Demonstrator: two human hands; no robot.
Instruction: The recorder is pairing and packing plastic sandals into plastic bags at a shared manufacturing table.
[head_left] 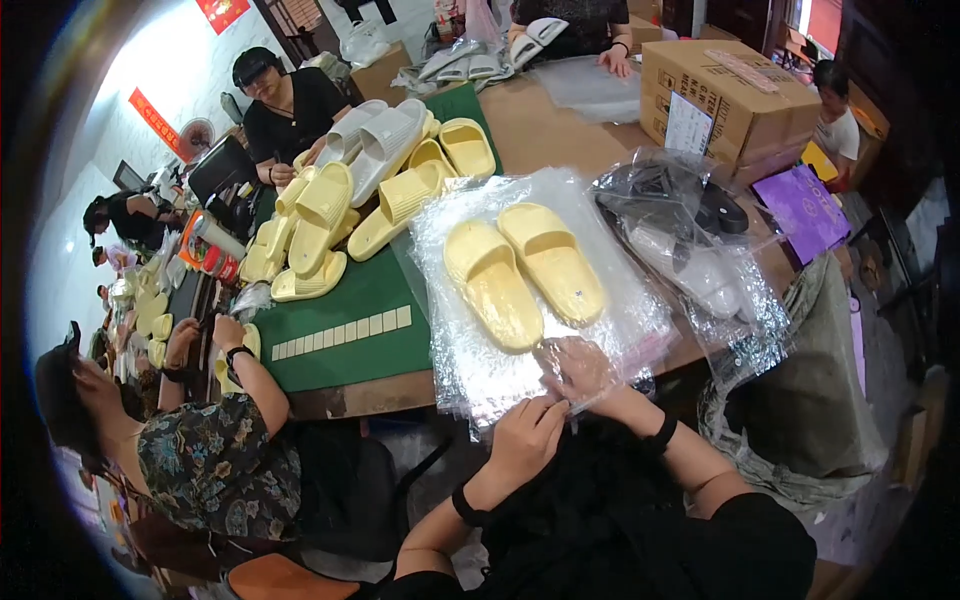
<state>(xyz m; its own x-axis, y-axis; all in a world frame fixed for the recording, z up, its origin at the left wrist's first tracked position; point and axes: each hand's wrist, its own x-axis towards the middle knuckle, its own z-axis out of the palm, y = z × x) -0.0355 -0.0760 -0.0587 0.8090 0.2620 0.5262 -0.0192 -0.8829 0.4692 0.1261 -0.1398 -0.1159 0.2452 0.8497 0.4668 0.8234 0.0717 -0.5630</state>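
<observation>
Left hand: mine (530,430), fingers bunched at the near edge of the clear bags (465,375); can't tell if I'm pinching plastic.
Right hand: mine (578,368), fingers bent, on the plastic just below the heels; can't tell if gripping.
Yellow slippers: pair (525,270) side by side on the bag stack before me, toes away; can't tell if bagged.
Slipper mark: small, dark, on the right insole, too small to read.
Carton: brown (765,115), dark print, white label (692,122), fine print blurred.
Purple packet: pale print (803,212), right of me.
Wall banner: red, gold characters (155,122).
Pale tiles: one row (342,333) on the green mat (350,366).
</observation>
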